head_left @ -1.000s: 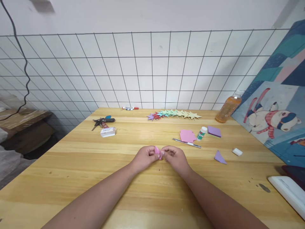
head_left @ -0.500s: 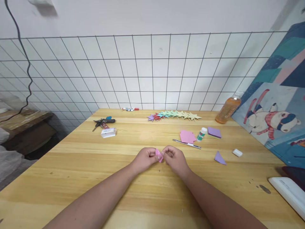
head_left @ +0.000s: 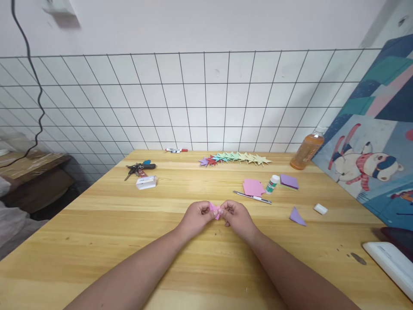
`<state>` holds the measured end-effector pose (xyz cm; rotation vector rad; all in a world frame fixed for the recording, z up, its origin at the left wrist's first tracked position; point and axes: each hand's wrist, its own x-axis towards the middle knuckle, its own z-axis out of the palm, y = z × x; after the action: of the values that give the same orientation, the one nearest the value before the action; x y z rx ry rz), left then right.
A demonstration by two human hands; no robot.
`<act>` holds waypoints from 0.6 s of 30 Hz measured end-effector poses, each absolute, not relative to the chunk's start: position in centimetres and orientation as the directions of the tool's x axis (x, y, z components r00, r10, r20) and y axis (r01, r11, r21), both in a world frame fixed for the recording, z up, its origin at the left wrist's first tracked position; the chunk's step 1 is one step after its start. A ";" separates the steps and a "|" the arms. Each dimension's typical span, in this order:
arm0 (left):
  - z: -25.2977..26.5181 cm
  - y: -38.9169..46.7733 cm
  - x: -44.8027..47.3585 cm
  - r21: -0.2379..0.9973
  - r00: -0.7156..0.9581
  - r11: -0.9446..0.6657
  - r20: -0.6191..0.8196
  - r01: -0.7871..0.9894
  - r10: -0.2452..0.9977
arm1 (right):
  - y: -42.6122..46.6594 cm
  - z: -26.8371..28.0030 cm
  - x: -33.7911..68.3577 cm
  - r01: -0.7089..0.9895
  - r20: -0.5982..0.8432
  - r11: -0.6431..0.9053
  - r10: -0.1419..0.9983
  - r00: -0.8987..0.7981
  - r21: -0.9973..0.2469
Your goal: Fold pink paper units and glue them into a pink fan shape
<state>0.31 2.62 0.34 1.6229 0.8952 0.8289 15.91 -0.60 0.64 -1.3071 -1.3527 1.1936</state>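
Folded pink paper (head_left: 213,207): shaping apparently unfinished.
Left hand (head_left: 195,218) and right hand (head_left: 238,218) pinch it over the bench (head_left: 206,275); assembled-looking pointed-paper row (head_left: 237,157) at 1 o'clock, pink sheets (head_left: 253,187) left at 2 o'clock.

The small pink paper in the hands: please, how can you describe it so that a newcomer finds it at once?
Above the wooden table, look where the left hand and the right hand come together. The small pink paper is pinched between them. Unlike the flat pink sheets beside the glue stick, it is folded and held.
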 end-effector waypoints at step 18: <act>1.1 2.6 0.1 0.991 0.491 -0.120 0.076 0.059 0.868 | -0.4 0.4 16.3 0.135 -0.011 -0.005 0.999 -0.049 -0.991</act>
<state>0.05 2.63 1.11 1.5448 0.8316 0.8480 16.30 -0.37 0.41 -1.2903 -1.3422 1.1854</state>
